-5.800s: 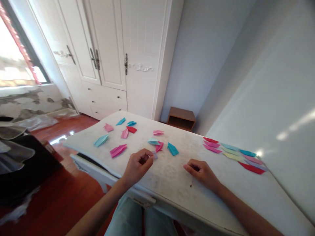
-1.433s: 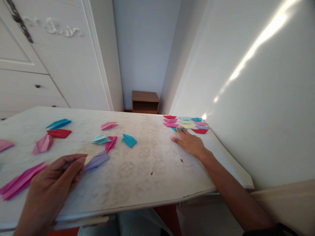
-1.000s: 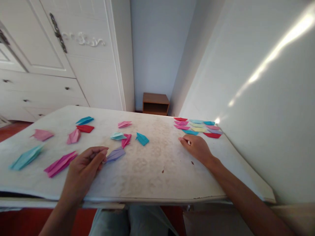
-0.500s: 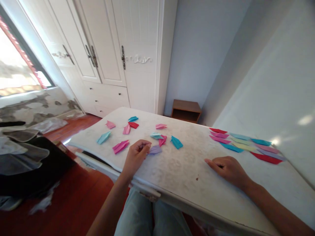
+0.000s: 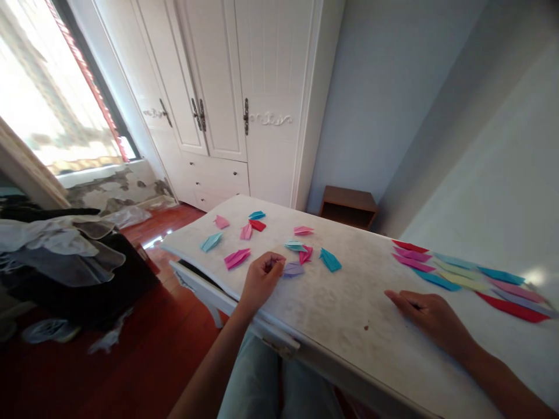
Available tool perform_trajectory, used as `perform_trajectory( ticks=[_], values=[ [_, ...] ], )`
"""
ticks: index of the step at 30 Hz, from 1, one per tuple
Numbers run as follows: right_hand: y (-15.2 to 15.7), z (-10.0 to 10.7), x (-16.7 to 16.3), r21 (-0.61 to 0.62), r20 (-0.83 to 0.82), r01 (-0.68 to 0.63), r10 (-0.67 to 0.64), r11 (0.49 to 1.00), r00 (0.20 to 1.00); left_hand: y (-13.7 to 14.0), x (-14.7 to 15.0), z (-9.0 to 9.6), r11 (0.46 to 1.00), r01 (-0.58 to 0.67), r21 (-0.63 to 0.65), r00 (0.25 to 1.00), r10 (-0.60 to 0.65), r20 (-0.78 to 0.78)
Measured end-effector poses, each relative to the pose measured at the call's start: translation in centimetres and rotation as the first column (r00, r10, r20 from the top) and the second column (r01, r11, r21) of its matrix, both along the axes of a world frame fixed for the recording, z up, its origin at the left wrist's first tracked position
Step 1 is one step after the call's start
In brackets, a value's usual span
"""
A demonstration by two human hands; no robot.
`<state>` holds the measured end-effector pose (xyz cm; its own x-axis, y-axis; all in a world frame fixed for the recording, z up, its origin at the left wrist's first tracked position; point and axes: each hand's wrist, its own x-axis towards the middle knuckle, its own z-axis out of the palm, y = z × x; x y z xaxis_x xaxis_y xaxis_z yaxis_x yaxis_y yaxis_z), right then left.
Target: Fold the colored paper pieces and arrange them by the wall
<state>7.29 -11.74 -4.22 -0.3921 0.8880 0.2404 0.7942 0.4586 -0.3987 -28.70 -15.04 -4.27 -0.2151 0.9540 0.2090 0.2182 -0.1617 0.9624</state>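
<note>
A lavender, pointed piece of folded paper point(image 5: 294, 269) lies flat on a white, faintly stained tabletop point(image 5: 345, 297), left of the middle, just nearer than 1 hot pink folded paper point(image 5: 306, 255). The near edge runs below it, under the left forearm; the far edge is well apart. To the right, a broad stretch of tabletop gives open room as far as the right hand point(image 5: 430, 314).

Counting the lavender and hot pink ones, 11 loose papers are scattered on the left: 3 light pink papers point(image 5: 303, 231), 2 hot pink, 2 blue papers point(image 5: 330, 260), 2 pale turquoise papers point(image 5: 212, 242), 1 red paper point(image 5: 257, 225) and 1 lavender. On the right, along the wall, 11 more papers point(image 5: 435, 280) lie closely set in 3 columns of 4, 3 and 4.

The left hand point(image 5: 264, 276) is curled, thumb and fingertips drawn together at the lavender paper's left end; whether they pinch it, I cannot tell. The right hand rests loosely fisted near the columns, visibly holding nothing.

Beyond the far edge stand a white panelled wardrobe point(image 5: 279, 75) and a brown, open-fronted wooden cabinet point(image 5: 350, 196).
</note>
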Motion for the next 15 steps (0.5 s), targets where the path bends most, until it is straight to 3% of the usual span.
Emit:
perform_trajectory(
  ticks=[9, 15],
  values=[
    [0.7, -0.7, 0.7, 0.005, -0.078, 0.042, -0.042, 0.999, 0.996, -1.1, 0.4, -0.4, 0.968, -0.196, 0.158, 0.930, 0.234, -0.282],
    [0.5, -0.2, 0.5, -0.016, -0.049, 0.011, -0.012, 1.000, 0.999, -1.5, 1.5, 0.0, 0.975, -0.177, 0.135, 0.824, 0.222, -0.521]
  ],
)
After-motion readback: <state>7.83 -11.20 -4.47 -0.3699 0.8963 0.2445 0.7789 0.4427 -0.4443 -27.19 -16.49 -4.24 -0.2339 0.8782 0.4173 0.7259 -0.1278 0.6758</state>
